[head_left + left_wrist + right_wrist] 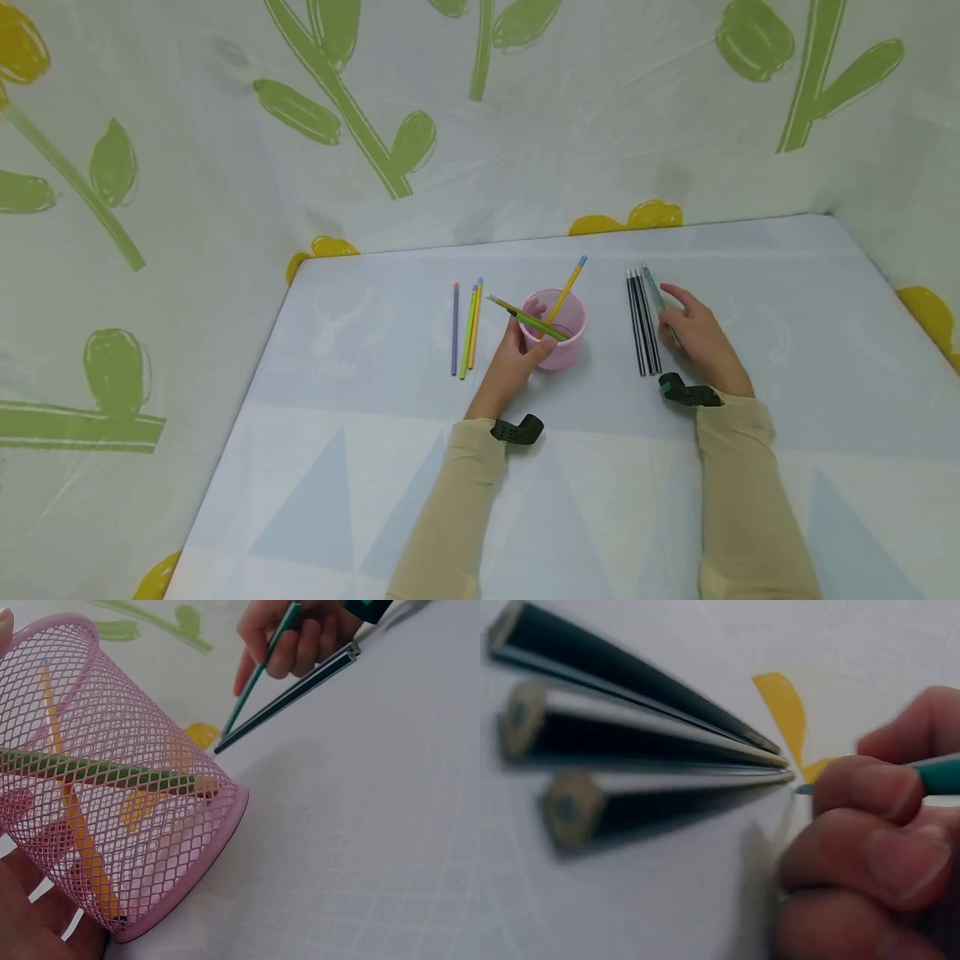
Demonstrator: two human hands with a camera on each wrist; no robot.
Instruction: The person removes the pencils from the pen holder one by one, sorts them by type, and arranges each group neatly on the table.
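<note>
My left hand (513,367) grips a pink mesh pencil cup (558,358), its fingers round the side. Inside the cup, a yellow pencil (570,287) leans toward the back. A green pencil (542,326) slants out over the rim to the left; in the left wrist view its lower end shows through the mesh. To the right of the cup, my right hand (697,337) pinches a teal pencil (259,671), its far end close to the tips of the black pencils. Three black pencils (643,325) lie side by side, just left of that hand.
Left of the cup lie a blue pencil (454,329), a green pencil (468,337) and a yellow pencil (476,325), roughly parallel. The pale table (360,333) has a raised back edge against a leaf-patterned curtain (600,125). Both wrists carry black bands.
</note>
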